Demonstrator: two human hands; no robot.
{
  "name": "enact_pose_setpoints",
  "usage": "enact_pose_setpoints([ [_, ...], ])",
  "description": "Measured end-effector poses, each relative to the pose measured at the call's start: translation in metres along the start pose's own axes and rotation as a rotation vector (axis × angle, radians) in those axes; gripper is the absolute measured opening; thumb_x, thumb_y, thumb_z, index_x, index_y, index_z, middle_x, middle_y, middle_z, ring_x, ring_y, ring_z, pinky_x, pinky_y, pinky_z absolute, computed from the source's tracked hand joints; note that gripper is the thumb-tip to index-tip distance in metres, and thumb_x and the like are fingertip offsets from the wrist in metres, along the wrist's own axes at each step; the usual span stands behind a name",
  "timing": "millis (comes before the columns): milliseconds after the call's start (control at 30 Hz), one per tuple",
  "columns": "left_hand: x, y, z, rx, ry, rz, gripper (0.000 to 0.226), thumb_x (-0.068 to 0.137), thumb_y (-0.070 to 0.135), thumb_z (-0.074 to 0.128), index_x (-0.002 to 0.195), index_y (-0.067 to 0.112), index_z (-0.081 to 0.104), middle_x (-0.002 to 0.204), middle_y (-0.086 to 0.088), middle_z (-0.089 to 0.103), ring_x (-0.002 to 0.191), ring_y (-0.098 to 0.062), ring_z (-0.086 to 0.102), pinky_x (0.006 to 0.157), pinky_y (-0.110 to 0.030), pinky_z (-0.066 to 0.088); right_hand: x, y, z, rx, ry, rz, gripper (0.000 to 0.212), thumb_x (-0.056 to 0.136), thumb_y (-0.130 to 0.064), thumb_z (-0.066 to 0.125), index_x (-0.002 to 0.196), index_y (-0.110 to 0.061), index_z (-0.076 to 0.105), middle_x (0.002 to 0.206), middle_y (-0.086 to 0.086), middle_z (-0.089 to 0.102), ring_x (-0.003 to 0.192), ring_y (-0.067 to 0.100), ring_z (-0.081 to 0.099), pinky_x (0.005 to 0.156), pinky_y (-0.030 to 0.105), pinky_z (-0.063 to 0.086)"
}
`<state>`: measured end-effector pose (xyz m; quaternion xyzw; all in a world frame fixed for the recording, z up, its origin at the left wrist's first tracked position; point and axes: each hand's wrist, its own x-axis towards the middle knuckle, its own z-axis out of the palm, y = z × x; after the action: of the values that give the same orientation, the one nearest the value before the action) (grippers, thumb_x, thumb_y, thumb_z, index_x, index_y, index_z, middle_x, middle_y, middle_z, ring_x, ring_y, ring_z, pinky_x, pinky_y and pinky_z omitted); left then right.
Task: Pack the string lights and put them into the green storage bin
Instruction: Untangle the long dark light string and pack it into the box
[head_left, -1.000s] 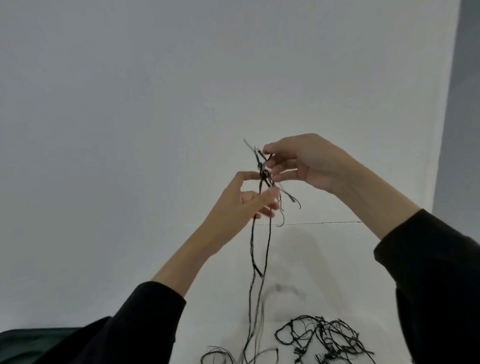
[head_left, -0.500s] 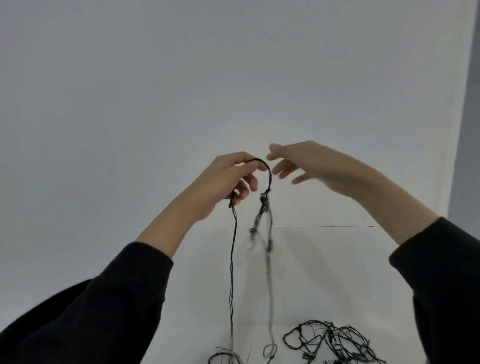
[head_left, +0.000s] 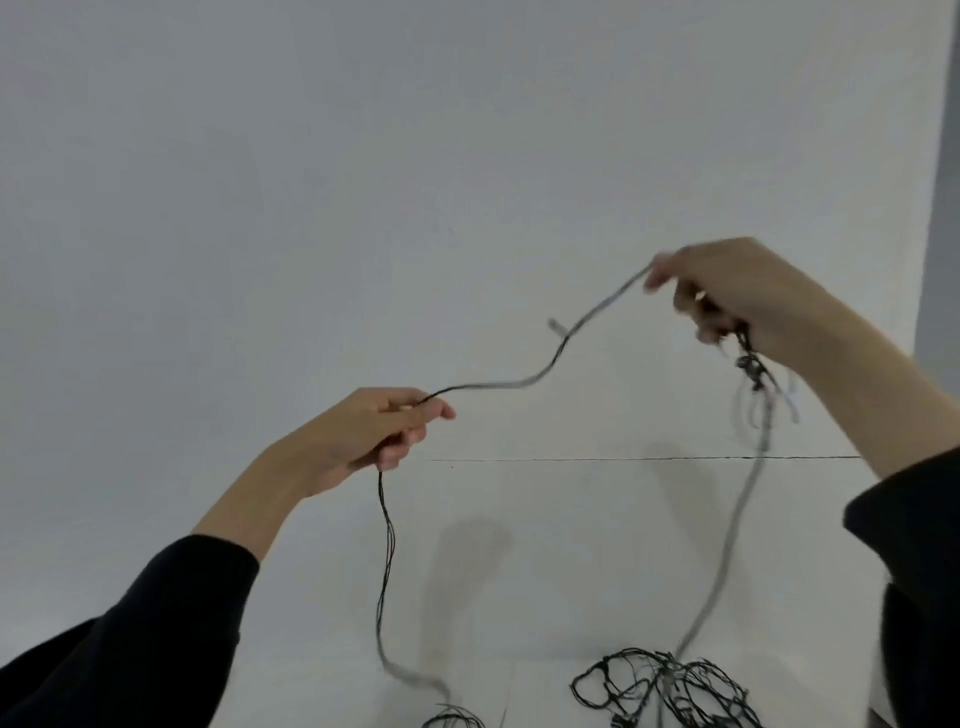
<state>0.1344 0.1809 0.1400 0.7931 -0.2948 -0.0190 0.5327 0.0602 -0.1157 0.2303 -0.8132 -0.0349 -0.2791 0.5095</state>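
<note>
The white worktop (head_left: 597, 525) carries most of the string lights (head_left: 669, 678) in a tangle; one strand rises between your hands. The grip of your left hand (head_left: 363, 436) pinches it; that of your right hand (head_left: 737, 296) clasps it plus a knotted bunch. Wind even loops, feeding slack gently to avoid snags. No writing is readable.

We are in a plain indoor room, perhaps a corner set up for recording, though we cannot tell home from studio. We see a smooth white wall (head_left: 363, 156) meeting a flat white surface (head_left: 571, 545) along a thin dark seam (head_left: 623, 458), and a darker grey strip (head_left: 943, 208) down the right edge. A tangle of black string lights (head_left: 670, 683) lies on that surface under soft, even light.
</note>
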Motion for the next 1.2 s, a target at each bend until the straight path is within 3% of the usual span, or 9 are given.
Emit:
enact_pose_setpoints([
  [100, 0.01, 0.034, 0.011, -0.002, -0.023, 0.104, 0.025, 0.092, 0.033, 0.05, 0.099, 0.016, 0.068, 0.058, 0.006, 0.041, 0.043, -0.008, 0.026, 0.042, -0.016, 0.022, -0.01, -0.002, 0.017, -0.553, -0.226, -0.051, 0.037, 0.083, -0.042, 0.066, 0.113, -0.031, 0.047, 0.063, 0.005, 0.051, 0.043, 0.014, 0.039, 0.044, 0.024, 0.036],
  [167, 0.021, 0.065, 0.024, 0.073, -0.013, 0.155, 0.026, 0.096, 0.031, 0.047, 0.099, 0.015, 0.067, 0.058, 0.006, 0.043, 0.043, -0.007, 0.028, 0.041, -0.016, 0.021, -0.017, -0.012, 0.033, -0.355, -0.396, -0.034, 0.045, 0.078, -0.048, 0.068, 0.117, -0.041, 0.047, 0.06, 0.0, 0.048, 0.047, 0.013, 0.037, 0.046, 0.025, 0.036],
  [267, 0.034, 0.098, 0.035, 0.169, 0.047, 0.232, 0.023, 0.094, 0.033, 0.052, 0.087, 0.018, 0.067, 0.056, 0.007, 0.045, 0.04, -0.006, 0.032, 0.04, -0.016, 0.024, -0.019, -0.018, 0.047, -0.174, -0.502, -0.057, 0.022, 0.086, -0.038, 0.063, 0.095, -0.019, 0.069, 0.05, -0.004, 0.041, 0.043, 0.011, 0.03, 0.044, 0.022, 0.033],
  [533, 0.02, 0.06, 0.0, 0.215, 0.03, 0.077, 0.025, 0.092, 0.031, 0.055, 0.09, 0.011, 0.069, 0.058, 0.005, 0.042, 0.041, -0.008, 0.031, 0.042, -0.016, 0.031, 0.002, 0.0, -0.005, 0.202, 0.103, 0.007, 0.029, 0.094, -0.021, 0.05, 0.067, -0.013, 0.054, 0.04, -0.005, 0.038, 0.031, 0.009, 0.025, 0.039, 0.02, 0.027],
  [667, 0.018, 0.055, -0.007, 0.162, 0.112, 0.076, 0.025, 0.093, 0.032, 0.054, 0.092, 0.011, 0.069, 0.06, 0.004, 0.042, 0.042, -0.008, 0.031, 0.043, -0.016, 0.03, -0.009, 0.002, -0.002, -0.509, -0.179, -0.012, 0.03, 0.082, -0.037, 0.07, 0.104, -0.023, 0.057, 0.063, 0.003, 0.052, 0.043, 0.014, 0.039, 0.046, 0.024, 0.032],
  [767, 0.024, 0.079, 0.013, 0.184, 0.066, 0.183, 0.024, 0.093, 0.033, 0.055, 0.09, 0.013, 0.068, 0.059, 0.004, 0.044, 0.043, -0.009, 0.031, 0.042, -0.016, 0.028, -0.017, -0.012, 0.025, -0.335, -0.354, -0.062, 0.076, 0.072, -0.046, 0.075, 0.135, -0.038, 0.035, 0.061, 0.0, 0.05, 0.041, 0.009, 0.038, 0.043, 0.023, 0.036],
  [833, 0.028, 0.094, 0.026, 0.221, 0.055, 0.246, 0.022, 0.092, 0.034, 0.055, 0.084, 0.017, 0.067, 0.058, 0.004, 0.045, 0.042, -0.009, 0.032, 0.042, -0.017, 0.026, -0.017, -0.021, 0.039, -0.187, -0.366, -0.087, 0.081, 0.071, -0.049, 0.075, 0.139, -0.037, 0.032, 0.062, 0.0, 0.05, 0.046, 0.012, 0.037, 0.043, 0.024, 0.037],
  [1000, 0.035, 0.108, 0.027, 0.299, 0.099, 0.259, 0.026, 0.092, 0.037, 0.055, 0.08, 0.016, 0.065, 0.057, 0.004, 0.046, 0.042, -0.009, 0.034, 0.042, -0.018, 0.028, -0.008, -0.027, 0.054, 0.191, -0.372, -0.043, 0.036, 0.09, -0.044, 0.056, 0.105, -0.013, 0.067, 0.048, -0.005, 0.036, 0.041, 0.011, 0.022, 0.039, 0.018, 0.032],
  [1200, 0.028, 0.085, 0.014, 0.192, 0.0, 0.149, 0.024, 0.09, 0.033, 0.058, 0.088, 0.012, 0.069, 0.058, 0.006, 0.046, 0.044, -0.008, 0.037, 0.045, -0.015, 0.035, 0.016, -0.014, 0.035, 0.118, 0.158, -0.143, 0.043, 0.099, -0.032, 0.042, 0.065, -0.014, 0.062, 0.044, -0.001, 0.044, 0.031, 0.011, 0.032, 0.037, 0.018, 0.031],
])
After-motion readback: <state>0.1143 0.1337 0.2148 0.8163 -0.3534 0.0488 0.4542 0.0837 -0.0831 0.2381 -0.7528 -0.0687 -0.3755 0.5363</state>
